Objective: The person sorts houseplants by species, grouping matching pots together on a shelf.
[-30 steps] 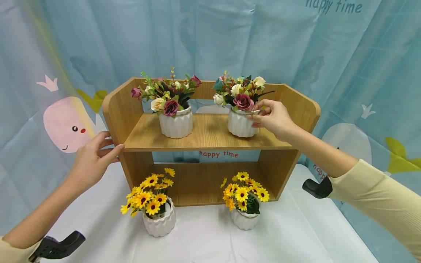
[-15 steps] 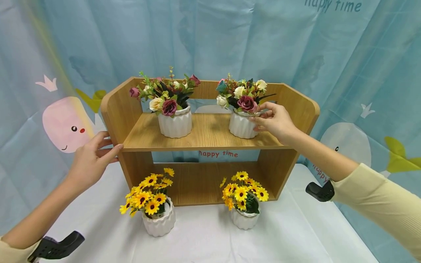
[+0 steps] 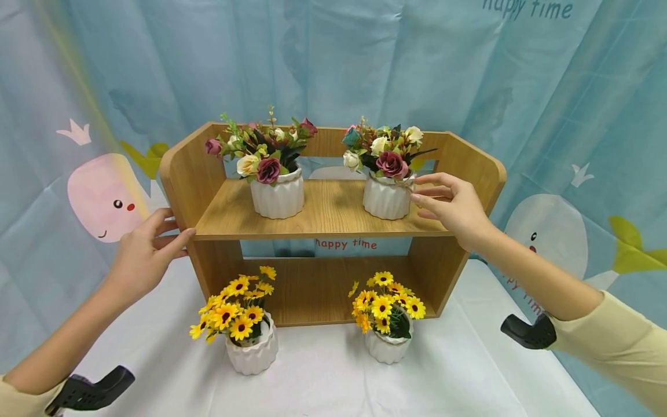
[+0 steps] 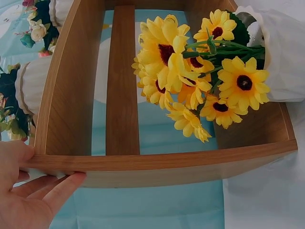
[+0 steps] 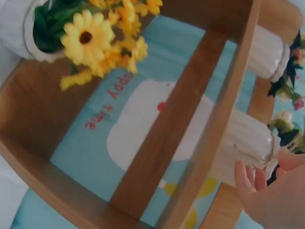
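A two-tier wooden shelf (image 3: 328,236) stands on the white table. My left hand (image 3: 148,252) grips the shelf's left side panel at upper-board height; the left wrist view shows the thumb and fingers (image 4: 62,191) about its edge. On the upper board, a white flowerpot (image 3: 387,198) with purple, cream and teal artificial flowers stands upright at right. Close beside that pot's right side is my right hand (image 3: 458,209), fingers loosely spread and holding nothing; fingertip contact with the pot is unclear. Another white flowerpot (image 3: 278,196) of mixed flowers stands upright at the upper left.
Two white pots of yellow sunflowers, a left pot (image 3: 253,353) and a right pot (image 3: 388,347), stand on the white tablecloth (image 3: 318,382) before the lower compartment. Behind hangs a blue printed curtain (image 3: 344,63).
The right flowerpot has shifted slightly right and forward. My right hand has let go of its rim and drawn back to the right and down. My left hand stays on the shelf.
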The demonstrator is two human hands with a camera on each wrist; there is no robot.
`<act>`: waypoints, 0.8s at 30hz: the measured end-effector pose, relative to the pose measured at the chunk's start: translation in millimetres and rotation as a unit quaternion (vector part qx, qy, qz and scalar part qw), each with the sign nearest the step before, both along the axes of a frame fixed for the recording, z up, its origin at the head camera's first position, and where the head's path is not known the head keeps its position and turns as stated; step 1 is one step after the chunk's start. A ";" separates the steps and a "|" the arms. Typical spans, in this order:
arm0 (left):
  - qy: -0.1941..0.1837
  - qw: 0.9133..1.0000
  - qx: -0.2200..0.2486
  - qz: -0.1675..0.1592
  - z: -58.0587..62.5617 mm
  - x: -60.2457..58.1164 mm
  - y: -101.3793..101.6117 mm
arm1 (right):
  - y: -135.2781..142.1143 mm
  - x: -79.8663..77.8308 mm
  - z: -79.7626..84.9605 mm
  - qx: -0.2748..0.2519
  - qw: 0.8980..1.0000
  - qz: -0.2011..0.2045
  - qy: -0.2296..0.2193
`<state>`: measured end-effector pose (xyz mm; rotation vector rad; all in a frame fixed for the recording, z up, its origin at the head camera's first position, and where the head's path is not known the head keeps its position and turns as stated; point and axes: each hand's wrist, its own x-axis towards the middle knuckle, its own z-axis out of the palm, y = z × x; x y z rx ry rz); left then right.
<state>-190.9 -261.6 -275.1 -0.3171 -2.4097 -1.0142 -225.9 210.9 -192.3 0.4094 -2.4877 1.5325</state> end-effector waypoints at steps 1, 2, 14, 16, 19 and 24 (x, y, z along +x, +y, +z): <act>0.001 1.000 -0.001 0.001 0.2 0.1 0.0 | 0.3 1.9 -3.3 0.000 1.000 0.001 0.007; 0.002 1.000 -0.001 0.001 0.4 0.3 0.0 | 0.5 3.7 -6.6 0.002 1.000 0.002 0.017; -0.005 1.000 0.003 -0.001 1.5 1.0 0.6 | 5.8 18.1 -51.2 0.035 0.988 -0.042 0.146; -0.005 1.000 0.002 0.000 1.6 1.1 0.6 | 7.7 20.5 -59.5 0.030 0.987 -0.030 0.153; -0.008 1.000 0.001 0.000 1.7 1.2 0.6 | 10.5 25.2 -71.5 0.026 0.986 -0.020 0.161; -0.010 1.000 0.003 -0.001 1.3 1.0 0.1 | 12.8 33.0 -89.2 0.030 0.983 -0.027 0.181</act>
